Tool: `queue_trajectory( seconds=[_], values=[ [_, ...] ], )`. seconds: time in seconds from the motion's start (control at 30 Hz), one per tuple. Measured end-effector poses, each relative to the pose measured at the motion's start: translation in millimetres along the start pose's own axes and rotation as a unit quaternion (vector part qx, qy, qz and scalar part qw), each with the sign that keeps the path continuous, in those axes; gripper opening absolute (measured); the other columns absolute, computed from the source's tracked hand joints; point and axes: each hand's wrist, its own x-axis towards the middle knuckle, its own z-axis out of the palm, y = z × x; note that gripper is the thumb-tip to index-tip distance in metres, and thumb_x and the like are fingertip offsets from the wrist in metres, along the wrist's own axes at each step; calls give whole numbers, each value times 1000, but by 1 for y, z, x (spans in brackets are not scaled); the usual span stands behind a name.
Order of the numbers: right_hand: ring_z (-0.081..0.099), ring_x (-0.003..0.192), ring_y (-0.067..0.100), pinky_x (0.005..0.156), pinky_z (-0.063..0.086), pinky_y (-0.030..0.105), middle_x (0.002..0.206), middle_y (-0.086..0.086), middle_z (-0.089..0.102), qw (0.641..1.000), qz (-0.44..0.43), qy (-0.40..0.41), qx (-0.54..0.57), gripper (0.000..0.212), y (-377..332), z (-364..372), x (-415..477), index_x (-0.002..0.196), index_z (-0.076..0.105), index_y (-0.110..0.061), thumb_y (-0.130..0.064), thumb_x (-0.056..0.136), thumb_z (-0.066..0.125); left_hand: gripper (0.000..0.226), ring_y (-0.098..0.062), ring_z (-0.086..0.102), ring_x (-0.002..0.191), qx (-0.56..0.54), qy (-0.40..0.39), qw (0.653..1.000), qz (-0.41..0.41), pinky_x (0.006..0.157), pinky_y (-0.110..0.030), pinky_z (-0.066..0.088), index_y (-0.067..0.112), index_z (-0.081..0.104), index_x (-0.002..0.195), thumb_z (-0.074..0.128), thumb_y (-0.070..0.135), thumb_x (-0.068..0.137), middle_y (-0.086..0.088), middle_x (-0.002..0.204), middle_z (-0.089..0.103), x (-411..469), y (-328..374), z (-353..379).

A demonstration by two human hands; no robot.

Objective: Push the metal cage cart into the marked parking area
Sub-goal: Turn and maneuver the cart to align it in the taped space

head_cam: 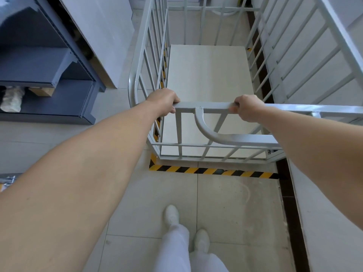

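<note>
A grey metal cage cart (pixel 204 107) with barred sides and a pale flat deck stands in front of me. My left hand (pixel 164 101) grips the near top rail at its left end. My right hand (pixel 247 107) grips the same rail further right. Yellow-and-black striped floor tape (pixel 212 171) marks the parking area. One strip runs just behind the cart's near edge. Another strip shows through the bars along the cart's left side. The cart's base lies inside these strips. Its wheels are hidden.
A dark blue metal shelf unit (pixel 49 79) with a bundle and a box on it stands at the left. A white wall (pixel 324 193) with a dark skirting runs close along the right. My white shoes (pixel 172 214) stand on the tiled floor behind the tape.
</note>
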Motion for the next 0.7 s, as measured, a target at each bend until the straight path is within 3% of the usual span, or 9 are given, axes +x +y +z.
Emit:
queue_trajectory(
  seconds=[0.23, 0.43, 0.5, 0.6, 0.7],
  values=[
    [53, 84, 28, 72, 45, 35, 93, 12, 55, 1000, 17, -4, -3, 23, -9, -5, -1, 110, 62, -4, -11, 96, 44, 19, -26, 61, 90, -13, 3, 1000, 5, 79, -33, 47, 7, 68, 97, 55, -2, 85, -10, 96, 68, 0, -5, -2],
    [54, 82, 29, 67, 43, 33, 94, 14, 58, 997, 67, -17, 28, 40, -42, -10, -18, 109, 60, 0, -35, 95, 45, 19, -34, 59, 104, 17, 14, 999, 28, 76, -36, 44, 7, 58, 103, 46, 0, 90, -16, 110, 63, -13, -2, 3],
    [57, 90, 31, 74, 47, 36, 101, 13, 59, 996, 59, -7, 64, 42, -67, -8, -27, 116, 58, -2, -37, 95, 46, 23, -34, 57, 112, 43, 36, 998, 40, 79, -35, 40, 7, 53, 114, 44, 1, 94, -15, 118, 60, -19, -2, 6],
    [57, 110, 35, 92, 47, 40, 121, 15, 61, 996, 44, 10, 72, 43, -106, -3, -39, 133, 50, -11, -34, 97, 44, 28, -32, 53, 118, 68, 79, 992, 72, 98, -37, 36, 5, 50, 121, 41, -1, 95, -14, 125, 57, -31, -11, 1],
    [49, 123, 36, 98, 40, 39, 132, 17, 55, 994, 58, 14, 96, 50, -141, 0, -49, 142, 43, -15, -34, 96, 48, 25, -34, 55, 113, 74, 105, 985, 112, 83, -36, 37, 3, 52, 116, 40, -2, 95, -15, 121, 57, -47, -26, -13]
  ],
)
